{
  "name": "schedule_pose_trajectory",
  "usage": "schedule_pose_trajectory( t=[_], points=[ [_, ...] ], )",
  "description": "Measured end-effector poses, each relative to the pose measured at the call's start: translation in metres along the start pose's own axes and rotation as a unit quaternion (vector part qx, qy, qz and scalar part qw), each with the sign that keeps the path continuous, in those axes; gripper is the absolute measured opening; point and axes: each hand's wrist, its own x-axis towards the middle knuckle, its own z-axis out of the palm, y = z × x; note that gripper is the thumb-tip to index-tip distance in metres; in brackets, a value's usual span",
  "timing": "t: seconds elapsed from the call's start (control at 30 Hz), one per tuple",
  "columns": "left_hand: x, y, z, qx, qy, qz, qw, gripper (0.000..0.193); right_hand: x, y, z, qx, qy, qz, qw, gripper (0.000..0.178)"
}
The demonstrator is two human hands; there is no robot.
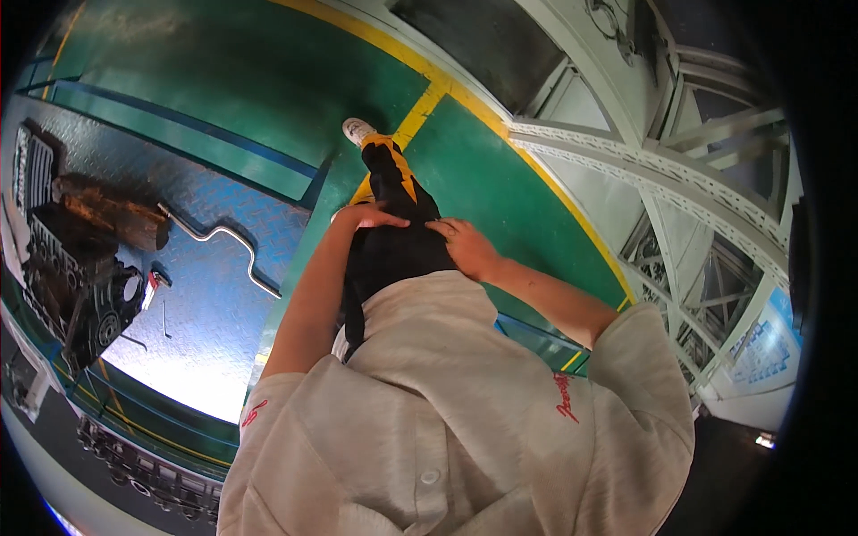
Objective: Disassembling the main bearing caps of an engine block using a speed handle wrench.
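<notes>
A workshop floor [259, 80] painted green is seen, crossed by a yellow line [429, 98] that forks and runs on toward the right. To the left, a blue checker-plate platform [214, 304] is laid, edged by a blue and green border, and a bright patch of light is thrown across its lower part. On the platform a bent metal rod [234, 243] is laid, with rusty brown blocks [107, 214] and dark engine parts [80, 295] set at its left edge. On the right, a white steel lattice frame [679, 188] is seen, with a dark opening above it.
</notes>
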Motion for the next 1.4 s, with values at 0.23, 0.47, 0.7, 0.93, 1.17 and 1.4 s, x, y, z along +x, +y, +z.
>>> schedule_pose_trajectory(
  t=[0.23,0.47,0.7,0.93,1.17,1.4],
  points=[
    [0.011,0.038,0.014,0.075,0.117,0.034,0.99,0.135,-0.019,0.019,-0.002,0.017,0.015,0.017,1.0,0.054],
    [-0.015,0.054,0.047,0.134,0.259,-0.02,0.956,0.091,-0.008,0.039,-0.009,0.01,0.057,-0.04,0.998,0.02],
    [-0.027,0.067,0.033,0.206,0.253,0.011,0.945,0.078,-0.016,0.047,-0.037,0.02,0.113,-0.099,0.988,0.021],
    [-0.033,0.053,0.026,0.164,0.23,0.066,0.957,0.066,-0.021,0.058,-0.063,-0.008,0.067,-0.126,0.99,0.012],
    [-0.04,0.024,0.039,0.071,0.263,0.104,0.957,0.048,-0.028,0.049,-0.059,-0.042,0.062,-0.132,0.988,0.01],
    [-0.035,-0.007,0.042,-0.014,0.331,0.154,0.931,0.035,-0.011,0.04,-0.076,-0.042,0.041,-0.185,0.981,0.009]
  ],
)
